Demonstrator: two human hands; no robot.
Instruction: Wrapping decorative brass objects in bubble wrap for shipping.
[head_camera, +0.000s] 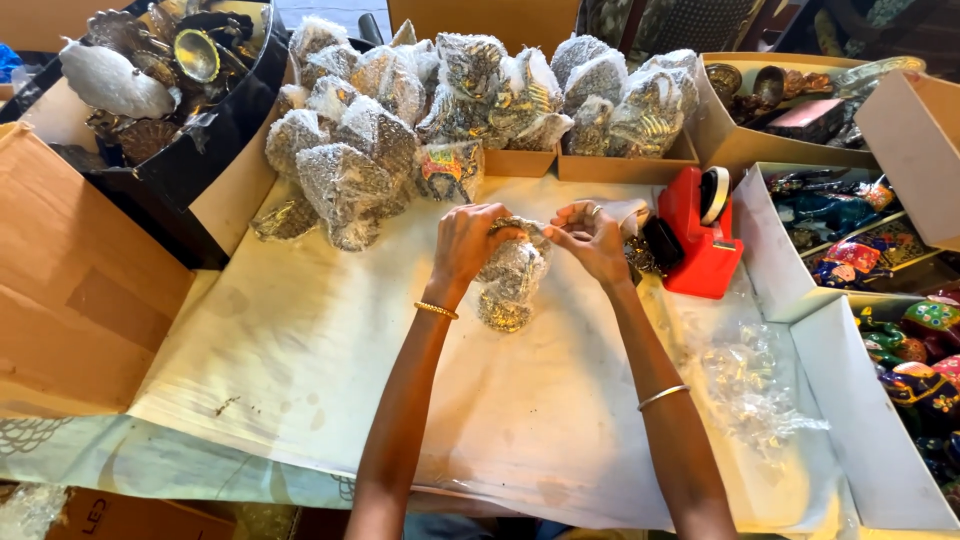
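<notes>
Both of our hands close on one small metal figure wrapped in clear bubble wrap (510, 275), held upright on the pale paper sheet (300, 340) directly under them; our left hand (463, 243) clamps its side, seemingly to keep the wrap tight, while our right hand (592, 240) pinches the top edge, perhaps to fold it shut; just right of that hand stands a red tape dispenser (697, 235), within easy reach; beyond both hands lies a heap of similar bubble-wrapped bundles (450, 100); nearer us, right of the right forearm, lies loose clear wrap (750, 385); farther right, white boxes of painted figurines (900, 340).
</notes>
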